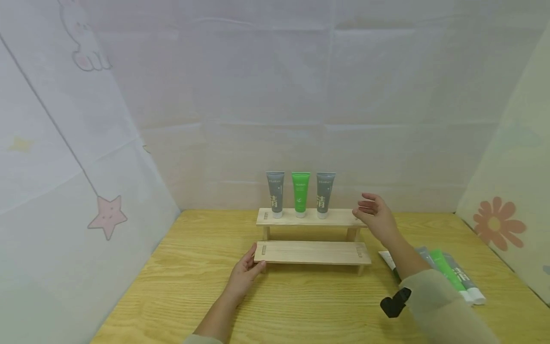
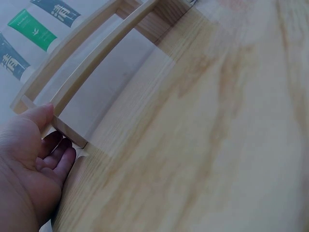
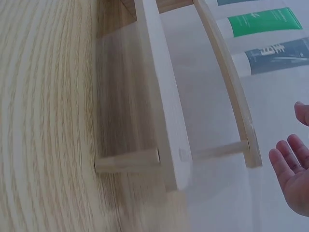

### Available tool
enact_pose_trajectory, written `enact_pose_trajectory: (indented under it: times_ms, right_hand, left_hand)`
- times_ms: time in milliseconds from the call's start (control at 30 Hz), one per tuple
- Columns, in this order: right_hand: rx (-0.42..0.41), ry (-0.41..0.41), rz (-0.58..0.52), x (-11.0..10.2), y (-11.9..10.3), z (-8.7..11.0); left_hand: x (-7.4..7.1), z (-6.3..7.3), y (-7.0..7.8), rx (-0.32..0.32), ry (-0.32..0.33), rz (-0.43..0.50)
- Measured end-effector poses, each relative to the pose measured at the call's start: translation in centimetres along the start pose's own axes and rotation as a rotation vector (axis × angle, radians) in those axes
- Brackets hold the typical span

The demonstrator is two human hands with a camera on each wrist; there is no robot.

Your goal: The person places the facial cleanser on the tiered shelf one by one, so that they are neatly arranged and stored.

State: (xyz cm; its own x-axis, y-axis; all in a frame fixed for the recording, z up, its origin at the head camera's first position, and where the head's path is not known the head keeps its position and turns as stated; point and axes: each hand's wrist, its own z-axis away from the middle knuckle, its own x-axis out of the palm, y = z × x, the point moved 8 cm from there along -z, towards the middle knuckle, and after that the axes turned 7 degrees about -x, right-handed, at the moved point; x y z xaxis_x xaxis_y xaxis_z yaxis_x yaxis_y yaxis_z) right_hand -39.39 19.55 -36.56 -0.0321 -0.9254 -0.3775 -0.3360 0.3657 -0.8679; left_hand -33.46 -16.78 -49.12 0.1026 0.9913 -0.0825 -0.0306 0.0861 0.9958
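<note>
A two-step wooden display stand has a lower shelf (image 1: 312,252) in front of a higher upper shelf (image 1: 339,217). My left hand (image 1: 244,276) grips the left end of the lower shelf, its thumb (image 2: 42,116) at the shelf's edge and its fingers curled by the leg. Along the upper shelf, standing on their caps, are a grey squeeze tube (image 1: 275,193), a green squeeze tube (image 1: 300,193) and a second grey squeeze tube (image 1: 325,193). My right hand (image 1: 377,217) hovers by that shelf's right end, fingers loosely bent, with nothing in it.
Several more tubes lie on the table to the right, including a green one (image 1: 449,270) and a grey one (image 1: 464,277), partly hidden by my right forearm. The wood-grain table (image 1: 193,267) meets a pale cloth backdrop (image 1: 266,95) behind the stand.
</note>
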Motion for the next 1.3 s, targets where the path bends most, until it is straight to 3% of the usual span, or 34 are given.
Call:
enact_pose_trajectory:
  times_ms: [900,1300]
  right_hand:
    - [0.052,0.158,0.195,-10.0,4.3,6.0]
    - [0.050,0.187,0.188,-13.7,7.3,9.9]
  left_hand:
    - [0.1,-0.3,0.0,0.013,-0.009,-0.017]
    - [0.1,0.0,0.2,0.008,-0.014,-0.016]
